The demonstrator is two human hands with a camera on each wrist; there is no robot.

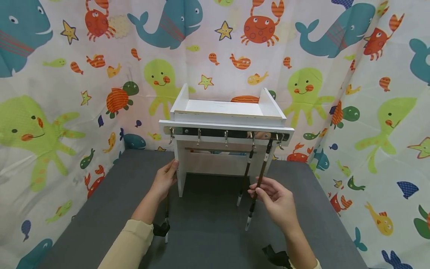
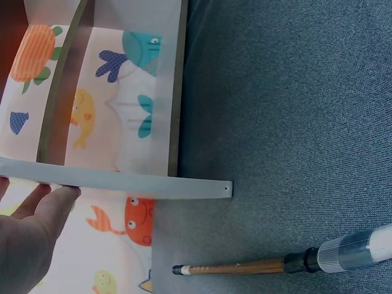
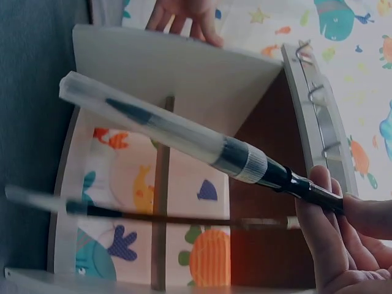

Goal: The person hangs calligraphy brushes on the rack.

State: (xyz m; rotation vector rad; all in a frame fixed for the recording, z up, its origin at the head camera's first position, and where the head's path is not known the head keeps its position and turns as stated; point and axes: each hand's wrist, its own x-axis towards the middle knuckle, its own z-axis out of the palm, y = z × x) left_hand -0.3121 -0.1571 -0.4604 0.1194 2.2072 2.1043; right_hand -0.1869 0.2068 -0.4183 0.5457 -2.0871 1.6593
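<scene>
A white wooden rack [image 1: 231,118] has a row of metal hooks [image 1: 226,138] along its front rail. My right hand [image 1: 277,198] pinches a calligraphy brush [image 1: 260,179] by its brown handle, its upper end at the rightmost hooks. A clear cap [image 3: 147,122] covers the brush's tip, which points down. Just left of it, a second capped brush [image 1: 247,170] hangs from a hook. My left hand [image 1: 165,177] touches the rack's left side panel [image 2: 141,183] from outside with its fingertips and thumb. Below that hand is a third brush [image 2: 239,268], partly hidden by my wrist in the head view.
The rack stands on a dark grey tabletop [image 1: 208,224]. Behind and at both sides hangs a white curtain [image 1: 215,48] printed with sea animals. Black straps [image 1: 277,257] are on my wrists. Several hooks farther left on the rail hold nothing.
</scene>
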